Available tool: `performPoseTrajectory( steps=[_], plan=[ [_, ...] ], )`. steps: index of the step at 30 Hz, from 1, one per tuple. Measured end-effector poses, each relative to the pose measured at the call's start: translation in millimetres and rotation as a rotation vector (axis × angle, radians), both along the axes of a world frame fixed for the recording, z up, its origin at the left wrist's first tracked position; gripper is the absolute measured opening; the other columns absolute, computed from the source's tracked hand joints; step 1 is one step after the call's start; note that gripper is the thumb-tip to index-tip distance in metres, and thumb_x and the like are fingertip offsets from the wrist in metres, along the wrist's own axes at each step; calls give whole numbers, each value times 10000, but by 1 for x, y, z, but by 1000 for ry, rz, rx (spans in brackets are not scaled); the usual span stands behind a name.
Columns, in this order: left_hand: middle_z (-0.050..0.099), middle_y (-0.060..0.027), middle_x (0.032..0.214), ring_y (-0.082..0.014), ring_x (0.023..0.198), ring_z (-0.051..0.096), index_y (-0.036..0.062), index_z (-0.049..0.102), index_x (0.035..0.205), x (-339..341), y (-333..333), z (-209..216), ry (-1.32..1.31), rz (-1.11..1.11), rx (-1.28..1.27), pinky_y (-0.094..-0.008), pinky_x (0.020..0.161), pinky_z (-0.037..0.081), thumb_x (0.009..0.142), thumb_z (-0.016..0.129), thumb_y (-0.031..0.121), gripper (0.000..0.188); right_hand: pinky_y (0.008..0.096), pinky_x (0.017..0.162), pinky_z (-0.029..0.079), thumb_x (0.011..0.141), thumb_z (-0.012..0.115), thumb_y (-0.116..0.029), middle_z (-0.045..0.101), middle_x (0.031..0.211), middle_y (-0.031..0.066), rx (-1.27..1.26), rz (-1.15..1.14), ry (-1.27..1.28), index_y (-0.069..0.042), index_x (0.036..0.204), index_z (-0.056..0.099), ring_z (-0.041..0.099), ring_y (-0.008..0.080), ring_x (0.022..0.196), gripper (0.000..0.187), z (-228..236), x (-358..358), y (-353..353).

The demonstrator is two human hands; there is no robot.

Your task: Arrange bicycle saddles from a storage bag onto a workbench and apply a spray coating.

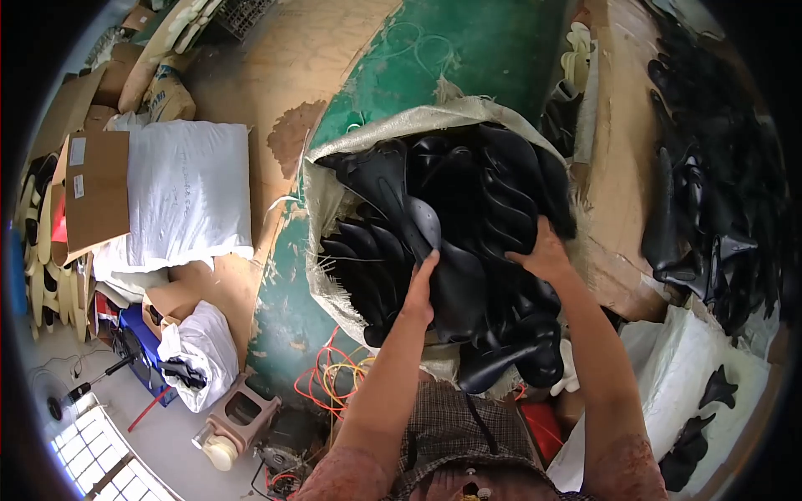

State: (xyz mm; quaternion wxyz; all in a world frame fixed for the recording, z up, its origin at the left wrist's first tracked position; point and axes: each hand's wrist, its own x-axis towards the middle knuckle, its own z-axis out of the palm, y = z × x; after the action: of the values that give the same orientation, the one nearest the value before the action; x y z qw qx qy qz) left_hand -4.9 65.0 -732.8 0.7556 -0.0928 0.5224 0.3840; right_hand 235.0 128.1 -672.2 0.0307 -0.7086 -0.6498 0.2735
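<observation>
Two hands worked: left hand [420, 294], right hand [545, 253]. One woven sack [334, 188] held black moulded pieces [468, 200], too many to count. Two white bags [188, 188] [205, 351] and one cardboard box [98, 194] stood nearby.

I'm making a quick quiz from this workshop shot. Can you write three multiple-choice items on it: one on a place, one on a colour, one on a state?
1. Where are the black moulded saddle shells piled?
A. In an open woven sack
B. In a cardboard box
C. On a shelf

2. What colour is the floor patch above the woven sack?
A. Red
B. Green
C. Blue

3. What are the left hand and right hand doing?
A. Hanging free
B. Holding a fan
C. Gripping the shells

Answers: 1 A, the sack's frayed mouth rings the pile; 2 B, worn green paint shows; 3 C, both hands press into the black shells.
</observation>
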Motion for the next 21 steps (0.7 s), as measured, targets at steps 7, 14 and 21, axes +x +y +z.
performPoseTrajectory(
  steps=[7, 14, 21],
  plan=[
    [562, -117, 1212, -283, 1117, 515, 65, 528, 1209, -5, 3, 16, -142, 89, -1, -412, 1015, 363, 739, 696, 485, 652, 411, 860, 473, 620, 785, -454, 584, 1071, 223, -117, -75, -209, 20, 1224, 346, 591, 353, 973, 884, 7, -28, 12],
    [591, -113, 1134, -254, 1040, 565, 56, 520, 1187, -9, -7, 74, -51, 133, 129, -374, 947, 430, 779, 632, 492, 608, 423, 839, 470, 609, 796, -387, 596, 1017, 225, 70, 0, 31, 19, 1140, 419, 587, 375, 952, 768, 60, -46, 20],
    [583, -134, 1142, -263, 1043, 566, 29, 477, 1222, -18, -43, 120, -88, 162, 268, -379, 942, 435, 858, 529, 437, 549, 438, 774, 482, 537, 825, -296, 611, 918, 227, 276, 71, 183, -10, 1092, 468, 594, 396, 881, 719, 117, -55, -4]
  ],
)
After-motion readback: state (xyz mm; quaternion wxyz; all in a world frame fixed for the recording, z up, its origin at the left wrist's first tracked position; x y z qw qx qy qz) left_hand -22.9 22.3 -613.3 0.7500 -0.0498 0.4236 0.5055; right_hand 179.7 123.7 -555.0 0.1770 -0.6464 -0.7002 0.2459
